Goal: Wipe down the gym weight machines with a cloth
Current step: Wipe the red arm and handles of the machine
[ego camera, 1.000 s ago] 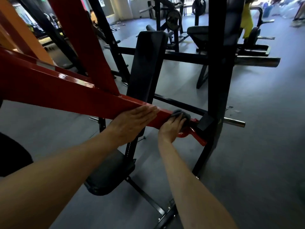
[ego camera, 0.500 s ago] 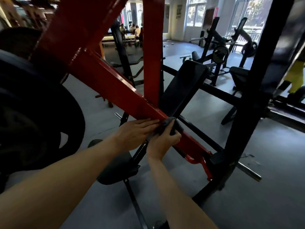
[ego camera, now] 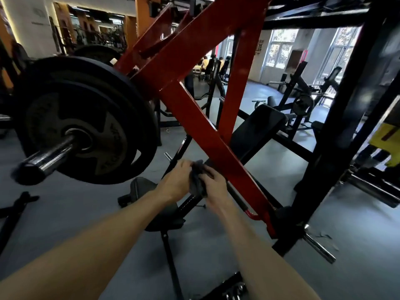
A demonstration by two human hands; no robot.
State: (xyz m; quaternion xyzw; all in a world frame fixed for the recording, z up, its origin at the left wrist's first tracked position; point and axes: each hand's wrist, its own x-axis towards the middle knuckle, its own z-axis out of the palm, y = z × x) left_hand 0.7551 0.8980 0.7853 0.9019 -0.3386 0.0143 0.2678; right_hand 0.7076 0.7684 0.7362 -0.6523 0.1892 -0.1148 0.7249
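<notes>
Currently both hands hold the dark cloth (ego camera: 197, 180) bunched between them: left hand (ego camera: 176, 181) gripping one side, right hand (ego camera: 213, 184) curled over the other, just off the red arm (ego camera: 213, 148) beyond the right knuckles. Probably refolding: best to expose a clean face, flatten it, then wipe up toward the weight plate (ego camera: 84, 120), farther left.

A grey floor (ego camera: 357, 213) runs through a large gym hall. Tall windows (ego camera: 281, 47) on the far right wall let in bright daylight, while the near side stays dim. A white wall (ego camera: 30, 24) with a lit edge stands at the upper left, beside orange columns (ego camera: 144, 16). Black exercise frames (ego camera: 303, 98) and a padded bench (ego camera: 259, 126) fill the middle distance. Seated people (ego camera: 207, 63) gather far back. A yellow panel (ego camera: 385, 137) shows at the right edge.
</notes>
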